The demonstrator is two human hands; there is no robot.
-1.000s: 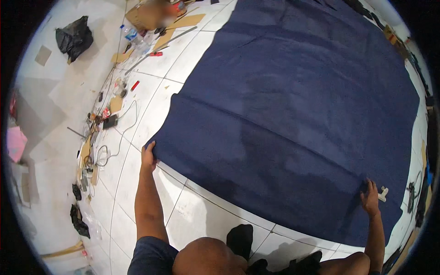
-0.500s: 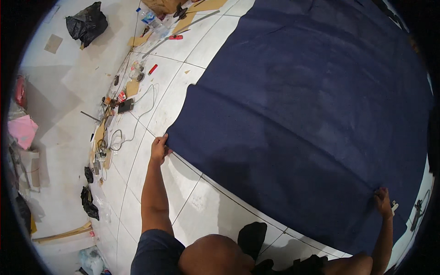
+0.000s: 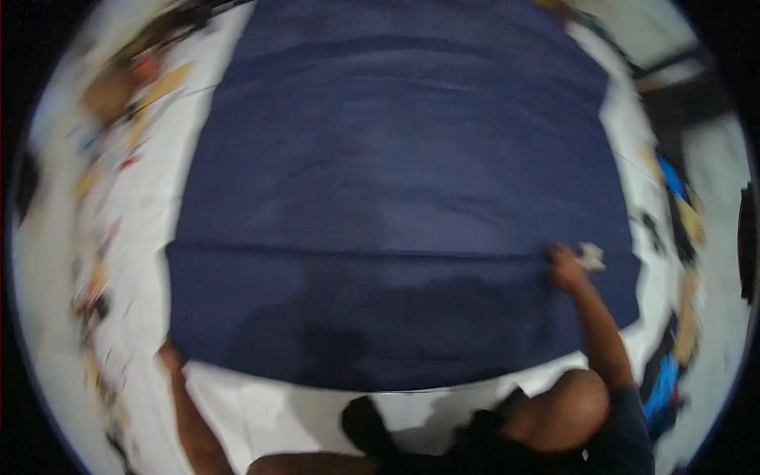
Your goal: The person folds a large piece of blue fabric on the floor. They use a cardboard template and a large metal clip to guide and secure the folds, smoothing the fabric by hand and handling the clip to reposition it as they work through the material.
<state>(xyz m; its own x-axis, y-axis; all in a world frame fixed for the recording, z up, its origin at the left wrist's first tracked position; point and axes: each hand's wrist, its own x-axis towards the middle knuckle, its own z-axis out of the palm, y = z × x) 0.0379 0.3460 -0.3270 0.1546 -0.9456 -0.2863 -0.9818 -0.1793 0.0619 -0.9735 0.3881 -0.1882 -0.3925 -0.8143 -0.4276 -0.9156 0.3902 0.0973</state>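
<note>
A large dark blue cloth (image 3: 396,182) lies spread over the white floor, with a raised crease running across its nearer part. At its near left corner is my left hand (image 3: 170,358), blurred, its fingers closed on the corner. My right hand (image 3: 564,267) rests on the right part of the crease, its bent fingers pinching the fabric there. A small whitish thing (image 3: 590,256), too blurred to name, lies on the cloth just right of that hand.
White floor tiles (image 3: 301,412) show along the near edge. Down the left side runs blurred clutter with flat brown pieces (image 3: 166,85). Bright blue things (image 3: 661,384) and a long tan strip (image 3: 687,313) lie along the right. My bent knee (image 3: 566,408) is close to the cloth.
The view has swung to the right, so the cloth now sits squarely ahead and its right edge shows. Both hands stay at about the same places on the cloth.
</note>
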